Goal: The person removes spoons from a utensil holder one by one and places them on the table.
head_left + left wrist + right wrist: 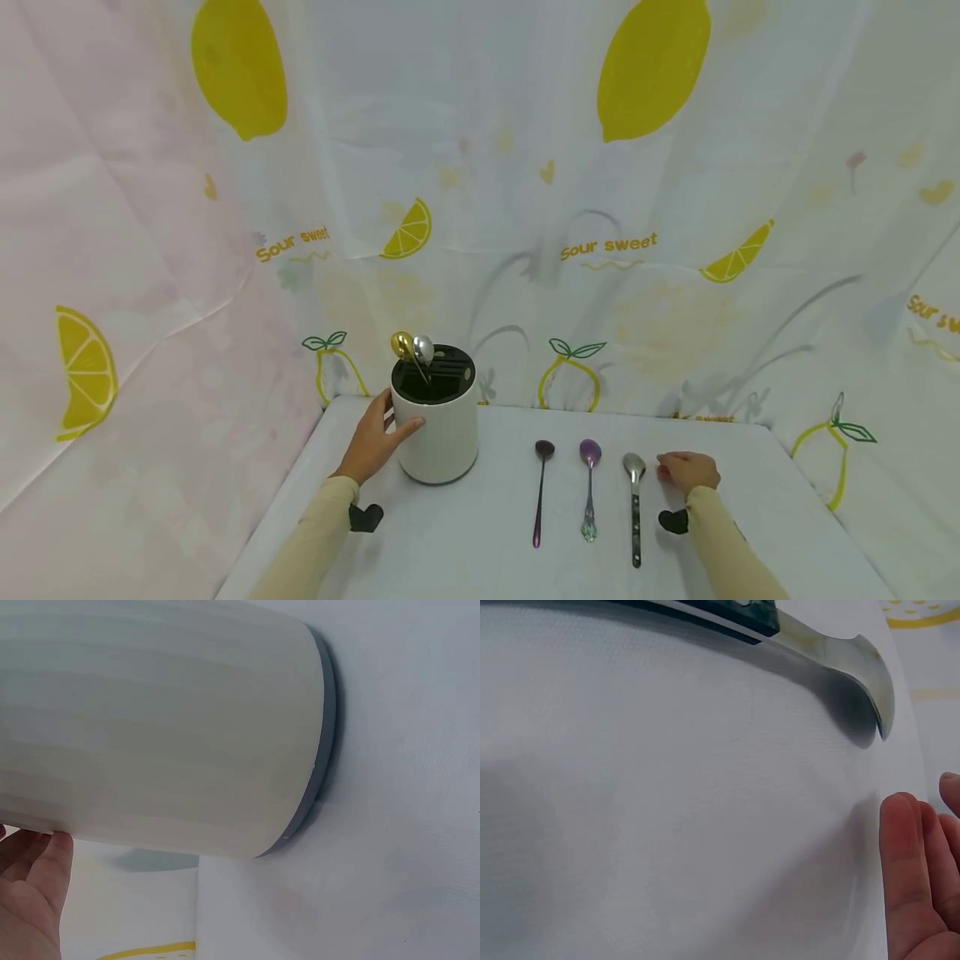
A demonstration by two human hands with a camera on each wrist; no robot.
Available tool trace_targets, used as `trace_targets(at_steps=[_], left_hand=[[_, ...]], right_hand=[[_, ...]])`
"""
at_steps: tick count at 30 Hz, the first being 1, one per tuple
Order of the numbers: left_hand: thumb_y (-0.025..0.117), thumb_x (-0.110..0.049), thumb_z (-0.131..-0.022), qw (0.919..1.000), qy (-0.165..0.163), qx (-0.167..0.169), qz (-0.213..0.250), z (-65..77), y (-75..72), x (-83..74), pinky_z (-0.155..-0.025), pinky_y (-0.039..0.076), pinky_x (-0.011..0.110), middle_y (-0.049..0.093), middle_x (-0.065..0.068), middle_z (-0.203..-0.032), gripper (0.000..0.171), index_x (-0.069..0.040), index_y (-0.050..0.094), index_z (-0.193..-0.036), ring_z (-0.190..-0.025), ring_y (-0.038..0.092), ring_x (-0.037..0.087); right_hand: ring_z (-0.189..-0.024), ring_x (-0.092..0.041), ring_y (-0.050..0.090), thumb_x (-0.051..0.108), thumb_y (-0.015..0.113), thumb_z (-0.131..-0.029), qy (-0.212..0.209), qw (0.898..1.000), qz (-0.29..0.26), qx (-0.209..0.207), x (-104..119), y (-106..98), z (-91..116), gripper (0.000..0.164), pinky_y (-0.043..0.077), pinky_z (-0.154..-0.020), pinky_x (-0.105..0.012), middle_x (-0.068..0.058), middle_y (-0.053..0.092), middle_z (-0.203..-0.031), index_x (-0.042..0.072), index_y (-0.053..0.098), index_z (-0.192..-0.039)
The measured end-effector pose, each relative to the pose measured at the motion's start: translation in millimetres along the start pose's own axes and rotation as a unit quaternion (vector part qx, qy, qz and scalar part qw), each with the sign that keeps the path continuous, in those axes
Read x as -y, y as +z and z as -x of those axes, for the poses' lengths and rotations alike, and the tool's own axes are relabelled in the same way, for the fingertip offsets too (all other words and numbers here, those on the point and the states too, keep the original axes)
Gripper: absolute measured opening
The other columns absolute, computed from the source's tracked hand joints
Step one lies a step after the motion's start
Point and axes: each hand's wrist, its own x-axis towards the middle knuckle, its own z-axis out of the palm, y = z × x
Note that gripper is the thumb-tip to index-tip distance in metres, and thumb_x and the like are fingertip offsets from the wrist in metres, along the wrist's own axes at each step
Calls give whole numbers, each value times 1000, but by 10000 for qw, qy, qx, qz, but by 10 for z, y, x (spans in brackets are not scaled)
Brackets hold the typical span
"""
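A white cylindrical utensil holder with a black slotted top stands at the left of the table. My left hand grips its left side, the thumb on the front wall and the fingers round the far side. Inside it stand a gold spoon and a silver spoon, bowls up. My right hand, holding nothing, is just right of a silver spoon with a dark speckled handle; its relaxed fingers are near that spoon's bowl in the right wrist view.
Left of the speckled-handled spoon lie a purple spoon with an ornate greenish handle end and a slim dark purple spoon, all bowls away from me. A lemon-print curtain hangs behind the white table.
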Motion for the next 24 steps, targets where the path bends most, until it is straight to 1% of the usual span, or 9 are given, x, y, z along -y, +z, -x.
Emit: trace_targets(at_steps=[2, 5, 7, 9, 14, 17, 20, 22, 24], left_hand=[[68, -64, -79, 10000, -6, -5, 15, 5, 6, -3, -111, 37, 45, 31, 7, -154, 99, -14, 25, -153, -140, 33, 29], [68, -63, -80, 10000, -14, 0, 32, 1, 3, -13, -111, 36, 45, 31, 7, -154, 98, -14, 25, -153, -141, 32, 29], [68, -64, -80, 10000, -26, 1, 31, -3, 1, -16, -112, 36, 45, 30, 7, -154, 98, -15, 25, -153, -141, 32, 29], [68, -63, -80, 10000, -22, 11, 32, -5, 0, -15, -111, 36, 46, 30, 7, -155, 98, -15, 25, -153, -141, 32, 29], [68, -63, -80, 10000, 64, -20, 1, -17, -1, -4, -111, 38, 46, 31, 7, -154, 98, -15, 25, -153, -140, 33, 29], [68, -63, -80, 10000, 98, -17, 1, -19, 0, -4, -111, 38, 46, 30, 7, -154, 98, -14, 25, -153, -140, 33, 29], [69, -62, -80, 9999, 109, -5, 40, -14, 0, -22, -111, 37, 46, 30, 8, -154, 98, -13, 25, -153, -140, 32, 30], [69, -62, -81, 9999, 111, 17, 52, -7, -1, -33, -111, 37, 47, 30, 9, -154, 98, -12, 25, -153, -140, 32, 31], [69, -62, -80, 9999, 90, 0, 68, 1, -3, -35, -111, 37, 46, 31, 9, -154, 98, -12, 25, -153, -140, 33, 31]], right_hand=[[-62, -10, 66, 14, 67, -88, -10, 9996, -286, 36, 34, -6, -16, 34, 58, -76, -35, -7, 71, -71, -16, 66, -103], [-60, -12, 69, 8, 68, -87, 74, 9952, -966, 145, 97, 10, -78, 33, 60, -60, -24, -5, 70, -70, -18, 63, -107], [-60, -11, 69, 7, 68, -88, 37, 9928, -1188, 165, 172, 40, -111, 32, 61, -65, -28, -4, 70, -70, -18, 63, -108], [-61, -10, 69, 8, 68, -88, 19, 9905, -1365, 137, 282, 84, -123, 33, 62, -68, -30, -2, 70, -71, -16, 63, -110], [-67, -10, 70, 7, 68, -90, -333, 9841, -1730, 227, 656, 224, -111, 36, 61, -76, -33, -7, 72, -80, -16, 60, -116], [-72, -11, 71, 4, 68, -91, -642, 9737, -2143, 433, 897, 321, -93, 39, 60, -77, -32, -13, 72, -89, -19, 56, -120], [-77, -14, 72, -1, 67, -90, -996, 9580, -2603, 679, 1136, 432, -64, 39, 60, -79, -30, -21, 70, -97, -20, 54, -122], [-81, -18, 72, -2, 67, -90, -1222, 9485, -2799, 847, 1287, 509, -34, 37, 59, -81, -32, -25, 69, -101, -19, 56, -120], [-87, -23, 72, -1, 68, -90, -1447, 9395, -2918, 1058, 1425, 589, -5, 35, 58, -84, -34, -26, 68, -103, -17, 57, -119]])
